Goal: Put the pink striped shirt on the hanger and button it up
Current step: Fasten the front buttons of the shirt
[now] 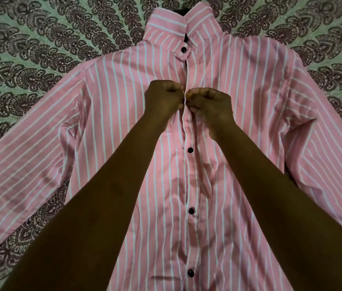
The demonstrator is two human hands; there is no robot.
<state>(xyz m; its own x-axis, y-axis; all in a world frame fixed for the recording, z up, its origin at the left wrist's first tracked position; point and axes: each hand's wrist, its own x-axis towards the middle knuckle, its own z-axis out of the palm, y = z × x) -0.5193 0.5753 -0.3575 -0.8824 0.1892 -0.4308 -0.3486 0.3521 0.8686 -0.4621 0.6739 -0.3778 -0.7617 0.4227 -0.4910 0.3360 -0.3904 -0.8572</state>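
At centre frame, the pink striped shirt [124, 143] lies face up on the patterned bedspread [29, 38]. The left hand [163, 97] and right hand [210, 103], fingers curled, pinch the placket edges. Recommend holding the buttonhole taut and tilting the hidden button through; hanger barely visible.

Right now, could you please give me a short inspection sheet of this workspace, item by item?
Surface: green bedspread with a dark paisley print, under the whole garment.
Job's things: pink striped shirt lies flat, front up, sleeves spread; collar button and three lower buttons look fastened; a dark sliver of what may be the hanger shows at the neck opening.
Clutter: nothing seen.
Grippers: left hand and right hand pinch the placket edges at chest height, between the collar button and the lower buttons.
Cables: nothing seen.
Surroundings: nothing seen beyond the bedspread.
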